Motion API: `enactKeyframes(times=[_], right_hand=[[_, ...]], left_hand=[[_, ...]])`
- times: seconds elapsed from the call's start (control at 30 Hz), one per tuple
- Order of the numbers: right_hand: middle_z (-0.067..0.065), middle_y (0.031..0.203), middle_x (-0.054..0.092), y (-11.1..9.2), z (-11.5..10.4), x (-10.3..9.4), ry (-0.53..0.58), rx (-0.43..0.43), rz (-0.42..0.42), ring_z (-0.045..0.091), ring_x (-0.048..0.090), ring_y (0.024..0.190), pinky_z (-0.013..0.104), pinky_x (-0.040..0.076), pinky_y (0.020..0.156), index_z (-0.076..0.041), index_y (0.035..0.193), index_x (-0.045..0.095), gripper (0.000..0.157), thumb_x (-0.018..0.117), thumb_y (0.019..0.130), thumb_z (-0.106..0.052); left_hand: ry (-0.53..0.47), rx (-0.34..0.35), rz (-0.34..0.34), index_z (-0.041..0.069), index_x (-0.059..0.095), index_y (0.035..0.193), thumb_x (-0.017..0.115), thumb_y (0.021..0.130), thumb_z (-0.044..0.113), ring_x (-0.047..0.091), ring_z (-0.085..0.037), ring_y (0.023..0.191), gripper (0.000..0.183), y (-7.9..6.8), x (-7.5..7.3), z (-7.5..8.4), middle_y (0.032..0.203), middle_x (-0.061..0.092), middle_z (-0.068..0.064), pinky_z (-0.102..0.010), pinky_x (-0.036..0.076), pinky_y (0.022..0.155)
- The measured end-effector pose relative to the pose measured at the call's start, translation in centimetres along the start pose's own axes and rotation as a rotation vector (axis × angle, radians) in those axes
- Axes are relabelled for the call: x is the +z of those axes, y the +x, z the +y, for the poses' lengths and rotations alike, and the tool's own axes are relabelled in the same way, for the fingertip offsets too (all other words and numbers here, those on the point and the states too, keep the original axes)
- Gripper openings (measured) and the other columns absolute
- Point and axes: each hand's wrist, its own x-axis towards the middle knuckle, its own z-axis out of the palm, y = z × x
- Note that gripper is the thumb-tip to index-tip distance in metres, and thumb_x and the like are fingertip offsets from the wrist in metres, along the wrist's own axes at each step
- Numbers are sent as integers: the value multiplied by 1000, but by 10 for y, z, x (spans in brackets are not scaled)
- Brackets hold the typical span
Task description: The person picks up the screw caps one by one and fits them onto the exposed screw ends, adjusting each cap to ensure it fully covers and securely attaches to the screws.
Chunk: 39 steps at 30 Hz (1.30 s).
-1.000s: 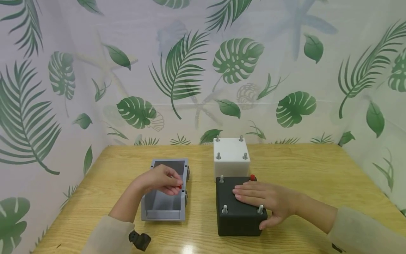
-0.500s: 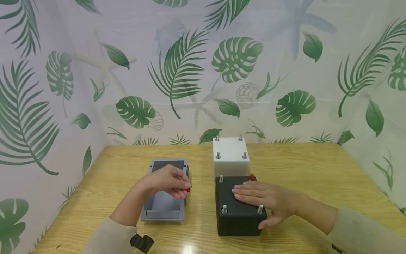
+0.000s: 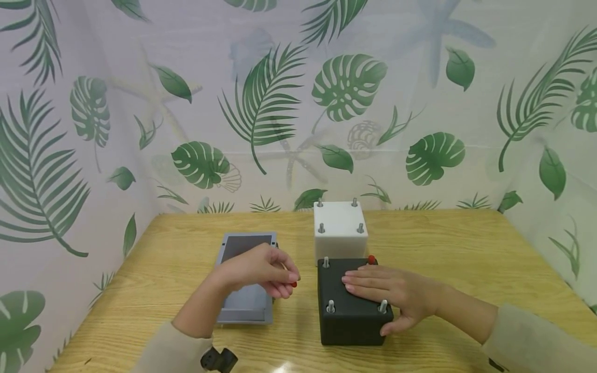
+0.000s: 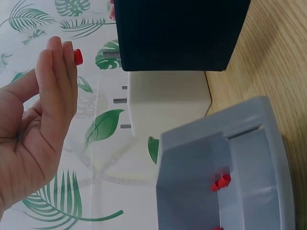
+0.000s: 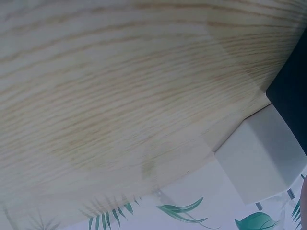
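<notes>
My left hand (image 3: 263, 272) pinches a small red cap (image 4: 78, 56) at its fingertips, held in the air between the grey bin (image 3: 242, 315) and the black box (image 3: 352, 330). Metal studs stand up from the black box's top corners. A red cap (image 3: 371, 259) sits on the far right one, and three others show bare. Flat across the right part of that box's top lies my right hand (image 3: 396, 291), its thumb against the side. Several red caps (image 4: 224, 180) lie inside the bin in the left wrist view.
Behind the black box stands a white box (image 3: 340, 246) with bare metal studs on top. Both boxes and the bin are on a wooden table (image 3: 457, 259). A leaf-patterned cloth (image 3: 289, 103) hangs behind and at the sides.
My left hand has moved right with the red cap, from above the bin to the gap before the black box. The right hand has stayed in place.
</notes>
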Motion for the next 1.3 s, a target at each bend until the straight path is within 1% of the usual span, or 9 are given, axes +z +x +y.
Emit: enactKeyframes(times=[0.37,0.57,0.73,0.87,1.03,1.2,1.3], right_hand=[[27,136,48,-2,0,1,-6,17,-6,34,45,129,33,28,115,13,130,46,74,49,93,-51],[26,137,47,-3,0,1,-13,24,-23,33,44,130,33,27,115,13,131,46,74,52,92,-51],[26,137,46,-3,0,1,-17,26,-23,33,43,130,33,26,115,13,131,45,74,51,92,-50],[25,138,46,-3,-1,0,-12,36,-25,32,42,131,33,26,115,13,131,45,74,51,92,-50],[25,139,45,-3,-1,0,-10,43,-24,32,42,131,33,26,115,13,131,44,74,51,93,-49],[25,138,46,-4,-1,1,-23,25,-3,34,44,130,33,27,115,14,130,46,73,51,93,-49],[24,139,45,-5,0,2,-33,15,8,32,43,131,33,27,115,13,130,46,72,50,93,-49]], left_hand=[[21,35,-21,-3,66,94,64,90,7,65,-11,62,11,3,19,16,72,67,-6,-29,59,62],[12,42,-41,-6,65,98,63,90,7,65,-11,62,15,6,28,21,72,67,-5,-29,59,63],[6,61,-60,-4,66,97,63,90,7,65,-11,62,13,9,35,25,72,66,-5,-28,58,62],[4,62,-63,-3,66,96,64,90,6,65,-11,61,11,10,42,27,72,66,-6,-27,58,61],[0,72,-94,-4,66,96,64,90,7,65,-12,62,12,11,49,33,74,66,-7,-26,58,61],[30,87,-109,-2,66,96,63,90,7,65,-13,63,11,13,57,41,74,66,-6,-26,57,60],[51,100,-113,-1,66,95,63,90,7,65,-13,63,10,15,62,46,74,66,-6,-27,58,60]])
